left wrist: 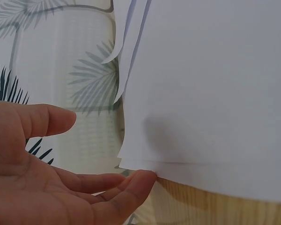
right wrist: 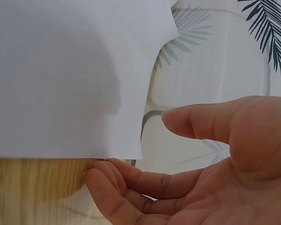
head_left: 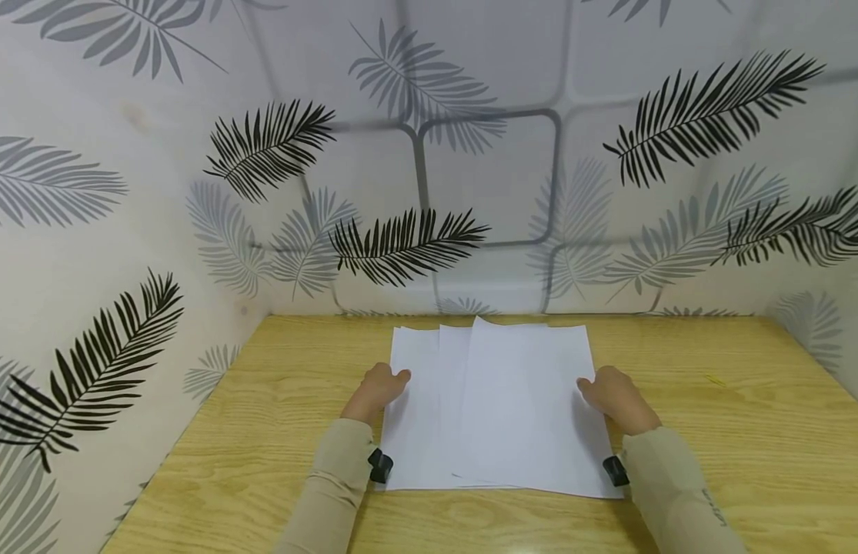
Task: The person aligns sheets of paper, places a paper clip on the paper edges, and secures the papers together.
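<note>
Several white paper sheets (head_left: 529,415) lie overlapping and unevenly fanned on the wooden table, the upper ones shifted right and a lower sheet (head_left: 411,438) showing at the left. My left hand (head_left: 378,388) is at the left edge of the sheets. In the left wrist view its fingertips (left wrist: 143,180) touch the paper's edge, with the thumb raised and apart. On the opposite side is my right hand (head_left: 617,398). Its fingertips (right wrist: 100,176) meet the right edge in the right wrist view, and that thumb also stands off the paper. Neither hand pinches a sheet.
The light wood table (head_left: 262,431) runs back to a wall (head_left: 484,185) with a leaf pattern. A small yellow thing (head_left: 716,380) lies on the table to the right, too small to make out. Black straps or cameras (head_left: 381,466) sit at both wrists.
</note>
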The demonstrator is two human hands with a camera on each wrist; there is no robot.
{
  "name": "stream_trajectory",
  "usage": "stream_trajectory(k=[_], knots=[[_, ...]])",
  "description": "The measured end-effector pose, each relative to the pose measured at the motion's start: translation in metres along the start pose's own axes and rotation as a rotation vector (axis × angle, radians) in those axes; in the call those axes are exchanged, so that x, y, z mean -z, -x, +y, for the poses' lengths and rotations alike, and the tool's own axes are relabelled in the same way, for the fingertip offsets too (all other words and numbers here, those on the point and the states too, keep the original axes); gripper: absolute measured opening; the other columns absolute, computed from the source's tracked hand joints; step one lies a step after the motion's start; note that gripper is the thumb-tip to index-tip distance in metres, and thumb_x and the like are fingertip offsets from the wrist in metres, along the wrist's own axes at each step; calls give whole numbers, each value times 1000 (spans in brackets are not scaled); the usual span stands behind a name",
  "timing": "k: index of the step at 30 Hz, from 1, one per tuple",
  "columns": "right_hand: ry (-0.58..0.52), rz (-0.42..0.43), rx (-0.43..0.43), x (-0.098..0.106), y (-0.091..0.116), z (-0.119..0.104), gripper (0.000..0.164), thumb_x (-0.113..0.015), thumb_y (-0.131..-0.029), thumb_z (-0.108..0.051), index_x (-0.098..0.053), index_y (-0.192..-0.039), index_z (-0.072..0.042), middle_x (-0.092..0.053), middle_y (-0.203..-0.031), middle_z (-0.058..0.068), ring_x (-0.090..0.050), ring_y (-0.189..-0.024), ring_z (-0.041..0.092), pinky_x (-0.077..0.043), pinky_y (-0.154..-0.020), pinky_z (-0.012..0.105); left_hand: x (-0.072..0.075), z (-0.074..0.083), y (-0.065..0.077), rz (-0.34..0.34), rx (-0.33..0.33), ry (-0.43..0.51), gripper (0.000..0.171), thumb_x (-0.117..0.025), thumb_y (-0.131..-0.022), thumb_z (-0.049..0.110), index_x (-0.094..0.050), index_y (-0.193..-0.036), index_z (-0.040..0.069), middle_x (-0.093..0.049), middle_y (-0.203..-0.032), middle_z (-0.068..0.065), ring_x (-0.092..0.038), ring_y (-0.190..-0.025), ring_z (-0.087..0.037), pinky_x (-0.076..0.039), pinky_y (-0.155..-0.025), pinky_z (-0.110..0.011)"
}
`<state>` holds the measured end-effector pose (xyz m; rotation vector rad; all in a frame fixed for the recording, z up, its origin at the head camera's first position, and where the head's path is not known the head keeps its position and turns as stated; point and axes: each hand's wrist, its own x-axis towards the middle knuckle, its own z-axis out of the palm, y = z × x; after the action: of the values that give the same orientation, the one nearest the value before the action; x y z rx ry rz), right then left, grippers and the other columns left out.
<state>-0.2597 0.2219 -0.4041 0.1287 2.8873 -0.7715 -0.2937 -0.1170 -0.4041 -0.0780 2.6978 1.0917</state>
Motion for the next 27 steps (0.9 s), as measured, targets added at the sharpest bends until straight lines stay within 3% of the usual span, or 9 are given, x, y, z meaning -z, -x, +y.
stream_trajectory(k=[8,20,27], knots=[[-9,-5,0,-3,-1,-3,47,-43,-98,-15,-47,-109,30,-55,-92,31,-53,-79,34,-45,-70,41,-5,3,-2,-11,-6,28,57,-45,-99,23,-36,-134,-21,-41,-138,-36,-45,-125,-45,-41,-100,-51],[-17,-4,18,-8,1,-7,46,-45,-97,-15,-48,-106,30,-56,-96,35,-54,-79,35,-47,-72,43,-12,1,-4,5,-32,-7,57,-47,-99,23,-38,-132,-22,-43,-135,-36,-44,-124,-46,-41,-99,-53],[-40,-18,13,-11,3,-11,44,-45,-98,-16,-50,-102,28,-55,-83,25,-53,-69,29,-45,-61,35,-17,3,-4,-1,-43,-1,55,-48,-98,22,-40,-131,-22,-45,-133,-35,-47,-122,-45,-42,-98,-52]])
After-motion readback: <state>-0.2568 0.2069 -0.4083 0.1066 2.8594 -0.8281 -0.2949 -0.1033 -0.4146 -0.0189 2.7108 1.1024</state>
